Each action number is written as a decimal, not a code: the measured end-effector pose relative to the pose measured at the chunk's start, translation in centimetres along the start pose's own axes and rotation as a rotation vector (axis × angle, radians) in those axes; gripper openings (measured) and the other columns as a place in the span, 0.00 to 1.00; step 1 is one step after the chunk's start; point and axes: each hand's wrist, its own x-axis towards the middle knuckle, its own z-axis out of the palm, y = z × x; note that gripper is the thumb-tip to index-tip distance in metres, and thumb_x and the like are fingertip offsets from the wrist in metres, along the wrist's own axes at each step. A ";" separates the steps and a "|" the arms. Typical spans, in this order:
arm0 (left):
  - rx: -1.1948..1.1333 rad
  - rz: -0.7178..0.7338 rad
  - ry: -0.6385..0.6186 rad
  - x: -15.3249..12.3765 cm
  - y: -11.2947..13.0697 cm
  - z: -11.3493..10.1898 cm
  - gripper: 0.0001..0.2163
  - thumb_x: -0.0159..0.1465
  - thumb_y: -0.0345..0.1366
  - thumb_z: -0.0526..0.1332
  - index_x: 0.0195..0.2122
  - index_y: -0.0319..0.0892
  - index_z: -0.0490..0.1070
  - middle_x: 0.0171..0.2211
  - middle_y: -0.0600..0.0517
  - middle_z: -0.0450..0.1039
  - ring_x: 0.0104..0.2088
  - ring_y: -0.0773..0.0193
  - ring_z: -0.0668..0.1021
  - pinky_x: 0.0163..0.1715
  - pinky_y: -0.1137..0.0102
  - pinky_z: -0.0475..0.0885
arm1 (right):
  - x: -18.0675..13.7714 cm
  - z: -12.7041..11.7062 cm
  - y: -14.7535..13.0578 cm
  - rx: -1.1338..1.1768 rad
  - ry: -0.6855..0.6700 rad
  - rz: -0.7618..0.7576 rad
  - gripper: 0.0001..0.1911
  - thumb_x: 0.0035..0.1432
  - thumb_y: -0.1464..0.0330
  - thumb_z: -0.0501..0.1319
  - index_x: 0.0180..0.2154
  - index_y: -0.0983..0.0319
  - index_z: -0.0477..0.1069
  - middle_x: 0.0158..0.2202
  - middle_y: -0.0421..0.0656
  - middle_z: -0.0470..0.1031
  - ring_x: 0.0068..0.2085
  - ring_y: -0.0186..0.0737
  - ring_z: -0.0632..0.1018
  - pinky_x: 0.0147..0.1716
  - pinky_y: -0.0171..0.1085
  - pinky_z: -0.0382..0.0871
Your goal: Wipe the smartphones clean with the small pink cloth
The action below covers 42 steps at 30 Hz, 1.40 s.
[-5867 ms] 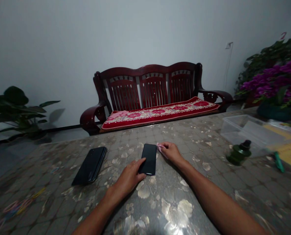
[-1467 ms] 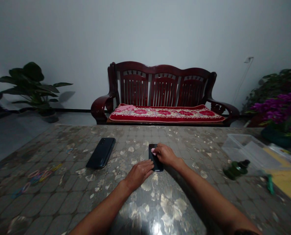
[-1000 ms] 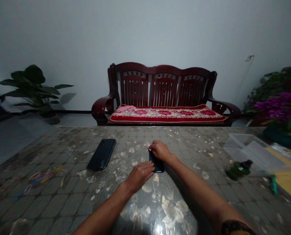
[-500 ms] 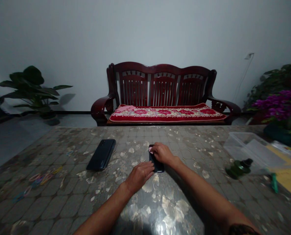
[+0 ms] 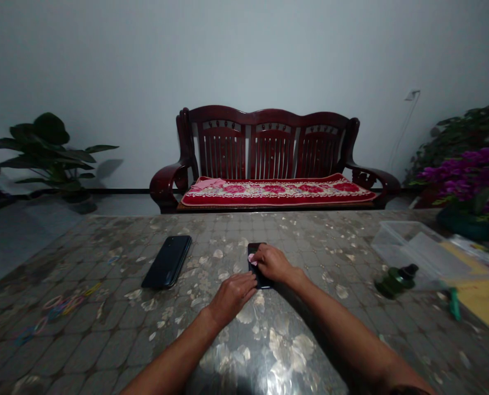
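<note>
A dark smartphone [image 5: 264, 281] lies flat on the patterned tabletop, partly covered by both hands. My right hand [image 5: 272, 263] is closed on a small pink cloth [image 5: 252, 259] and presses it against the phone's upper left part. At the phone's lower left edge rests my left hand [image 5: 234, 293], fingers stretched out flat and their tips touching it. Another dark phone [image 5: 168, 262] lies to the left, out of reach of either hand.
Several coloured rubber bands [image 5: 65, 304] are scattered at the left. To the right stand a green bottle [image 5: 395, 281], a clear plastic box [image 5: 409, 247] and a yellow sheet [image 5: 481, 302]. Purple flowers [image 5: 466, 175] are at the far right. Behind the table is a wooden bench [image 5: 271, 120].
My right hand has slid the pink cloth slightly down the phone. My left hand stays at the phone's edge. The whole view has shifted a little.
</note>
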 end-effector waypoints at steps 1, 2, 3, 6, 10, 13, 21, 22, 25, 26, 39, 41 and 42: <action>-0.014 0.001 -0.005 0.0 0.0 -0.1 0.07 0.70 0.34 0.60 0.45 0.43 0.78 0.45 0.47 0.82 0.49 0.57 0.82 0.51 0.62 0.78 | -0.3 -0.1 0.1 0.020 -0.015 0.005 0.13 0.64 0.70 0.57 0.42 0.57 0.81 0.41 0.44 0.79 0.42 0.39 0.77 0.40 0.32 0.64; -0.030 0.003 -0.007 0.0 -0.1 -0.3 0.07 0.70 0.35 0.60 0.44 0.43 0.78 0.45 0.47 0.82 0.49 0.56 0.82 0.51 0.62 0.78 | -0.6 -0.1 0.2 0.035 -0.021 0.022 0.13 0.64 0.70 0.57 0.42 0.57 0.81 0.41 0.44 0.79 0.42 0.39 0.77 0.39 0.32 0.64; -0.042 0.001 -0.007 0.1 -0.2 -0.6 0.07 0.69 0.37 0.61 0.44 0.44 0.78 0.44 0.47 0.83 0.49 0.56 0.83 0.51 0.62 0.78 | -0.8 -0.2 0.3 0.044 -0.016 0.042 0.13 0.65 0.70 0.57 0.43 0.57 0.81 0.41 0.44 0.79 0.42 0.39 0.77 0.40 0.32 0.64; -0.048 -0.053 0.015 0.9 -0.9 -1.8 0.08 0.69 0.38 0.61 0.42 0.44 0.79 0.42 0.49 0.83 0.44 0.57 0.84 0.49 0.62 0.78 | -1.0 -0.3 0.7 0.033 0.020 0.081 0.14 0.66 0.71 0.56 0.42 0.59 0.81 0.42 0.45 0.79 0.45 0.39 0.77 0.41 0.32 0.64; -0.007 -0.123 0.035 3.2 -3.2 -3.6 0.12 0.68 0.30 0.58 0.48 0.46 0.78 0.46 0.49 0.82 0.49 0.56 0.82 0.53 0.59 0.76 | -1.4 -0.1 0.5 -0.025 0.026 0.047 0.13 0.65 0.72 0.56 0.40 0.59 0.80 0.40 0.45 0.78 0.43 0.40 0.75 0.39 0.33 0.62; 0.016 0.002 -0.123 5.6 -5.4 -4.0 0.27 0.60 0.20 0.58 0.59 0.47 0.71 0.58 0.48 0.74 0.62 0.53 0.72 0.61 0.55 0.70 | -2.2 -0.2 -0.1 -0.048 0.019 -0.011 0.13 0.65 0.71 0.56 0.39 0.58 0.80 0.39 0.45 0.76 0.42 0.40 0.74 0.38 0.34 0.60; 0.142 0.151 -0.493 11.7 -6.9 -1.5 0.33 0.56 0.26 0.70 0.62 0.54 0.67 0.69 0.41 0.58 0.68 0.39 0.62 0.59 0.42 0.67 | -4.2 0.0 -1.7 -0.077 0.044 -0.110 0.12 0.65 0.71 0.55 0.38 0.59 0.78 0.37 0.45 0.75 0.40 0.42 0.72 0.38 0.37 0.58; 0.152 0.155 -0.530 12.2 -6.9 -1.1 0.33 0.56 0.26 0.70 0.62 0.54 0.67 0.69 0.41 0.58 0.68 0.38 0.63 0.58 0.41 0.67 | -4.4 0.1 -1.7 -0.078 0.048 -0.112 0.12 0.65 0.71 0.55 0.38 0.59 0.78 0.37 0.45 0.75 0.40 0.42 0.72 0.38 0.37 0.58; 0.176 0.156 -0.608 13.1 -7.2 -0.6 0.35 0.54 0.25 0.71 0.62 0.54 0.67 0.68 0.40 0.58 0.67 0.38 0.64 0.57 0.41 0.68 | -4.9 0.2 -1.7 -0.083 0.057 -0.123 0.12 0.65 0.71 0.55 0.38 0.59 0.77 0.36 0.45 0.74 0.39 0.42 0.71 0.37 0.38 0.58; 0.186 0.148 -0.623 13.2 -7.3 -0.6 0.37 0.53 0.24 0.71 0.63 0.54 0.66 0.69 0.40 0.58 0.66 0.38 0.64 0.57 0.42 0.68 | -5.0 0.2 -1.6 -0.083 0.058 -0.128 0.12 0.65 0.71 0.55 0.38 0.59 0.77 0.36 0.45 0.74 0.39 0.42 0.71 0.37 0.38 0.57; 0.181 -0.141 -0.824 10.7 -7.7 -5.2 0.37 0.49 0.36 0.69 0.63 0.50 0.62 0.60 0.44 0.65 0.54 0.47 0.75 0.49 0.62 0.74 | -5.2 0.2 0.3 -0.085 0.098 -0.058 0.13 0.67 0.71 0.55 0.40 0.59 0.79 0.36 0.45 0.75 0.39 0.41 0.71 0.38 0.37 0.57; 0.140 -0.196 -0.778 9.5 -7.6 -5.8 0.35 0.49 0.38 0.68 0.61 0.49 0.64 0.57 0.46 0.66 0.53 0.49 0.75 0.48 0.63 0.73 | -4.9 0.2 0.7 -0.093 0.093 -0.043 0.13 0.68 0.71 0.54 0.41 0.59 0.79 0.37 0.45 0.75 0.40 0.41 0.72 0.38 0.37 0.57; 0.116 -0.206 -0.746 8.9 -7.5 -6.0 0.34 0.49 0.38 0.68 0.59 0.48 0.65 0.56 0.46 0.66 0.53 0.50 0.75 0.48 0.64 0.73 | -4.8 0.1 0.9 -0.097 0.091 -0.028 0.13 0.67 0.71 0.55 0.41 0.58 0.79 0.37 0.45 0.75 0.41 0.41 0.72 0.39 0.37 0.57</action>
